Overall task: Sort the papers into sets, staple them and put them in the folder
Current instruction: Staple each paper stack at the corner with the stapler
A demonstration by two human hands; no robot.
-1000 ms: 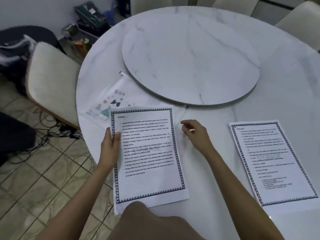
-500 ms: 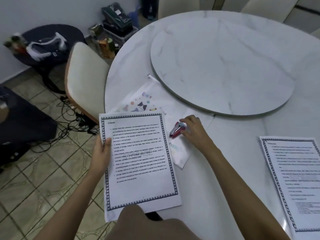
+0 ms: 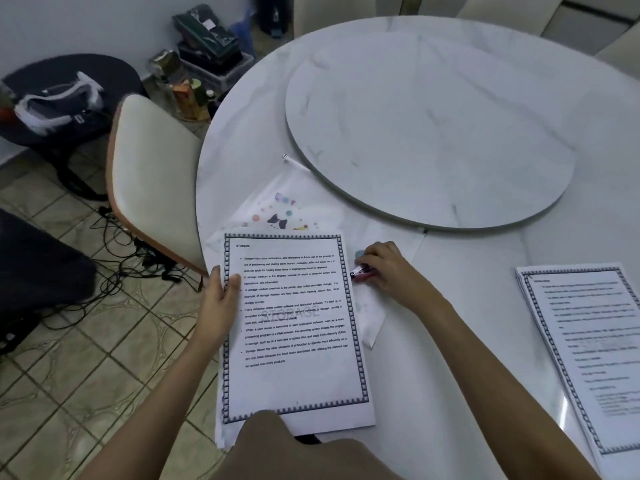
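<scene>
Currently the left hand (image 3: 221,301) grips the left edge of a set of bordered sheets headed STORAGE (image 3: 294,327), with the thumb lying on top. The set overhangs the near-left edge of the round marble table (image 3: 485,271), and its lower end juts out past the rim. Just beyond the set's right edge, the right hand (image 3: 389,268) is curled around a small red stapler (image 3: 361,273). The stapler is over the clear plastic folder (image 3: 287,211), though whether it touches the folder cannot be told. The folder lies flat near the table's left edge, partly under the sheets. Its printed part shows beyond their top edge, and another corner pokes out to their right. A second stack of bordered papers (image 3: 585,344) lies at the near-right edge of the surface, well apart from both hands, with bare marble between. A raised round turntable (image 3: 429,133) fills the middle of the table, its rim close to the folder's far corner. A cream chair (image 3: 152,168) stands tight against the table's left edge, and cables (image 3: 114,244) trail over the tiled floor beside it.
</scene>
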